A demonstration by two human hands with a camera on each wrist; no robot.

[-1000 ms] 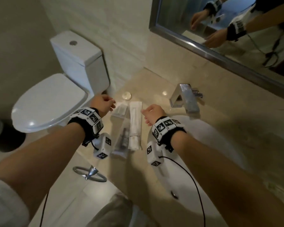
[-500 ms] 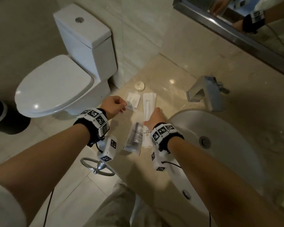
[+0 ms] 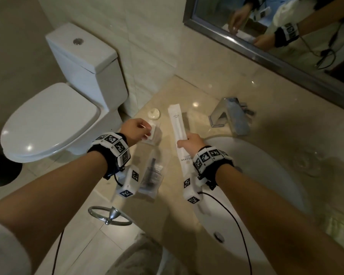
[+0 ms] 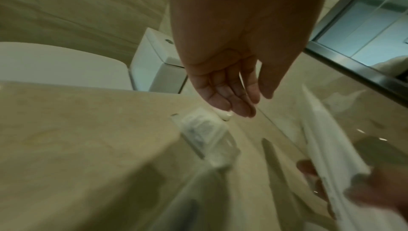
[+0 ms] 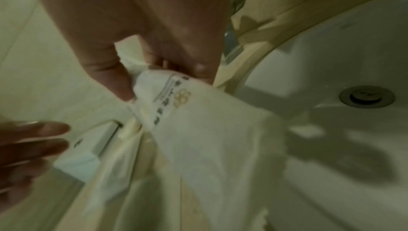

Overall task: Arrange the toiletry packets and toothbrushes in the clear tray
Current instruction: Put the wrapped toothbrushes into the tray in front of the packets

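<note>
My right hand [image 3: 184, 140] pinches a long white toothbrush packet [image 3: 177, 124] near its middle and holds it tilted above the counter; the right wrist view shows thumb and fingers [image 5: 106, 77] closed on the printed wrapper [image 5: 187, 112]. My left hand [image 3: 145, 133] hovers with relaxed, nearly straight fingers [image 4: 234, 105] over a small clear tray [image 3: 156, 135] that holds a small white packet [image 3: 150, 133]. It grips nothing. A clear packet with a dark item [image 3: 152, 173] lies flat on the counter between my wrists.
A round white soap [image 3: 154, 113] sits behind the tray. A chrome tap [image 3: 229, 116] and the white basin [image 3: 266, 175] lie to the right. The toilet [image 3: 58, 120] stands left of the counter edge, a towel ring [image 3: 109, 215] hangs below it, and the mirror [image 3: 276, 36] is behind.
My right hand came down on the long white packet, took hold of it and raised it off the counter. My left hand shifted a little toward the small tray.
</note>
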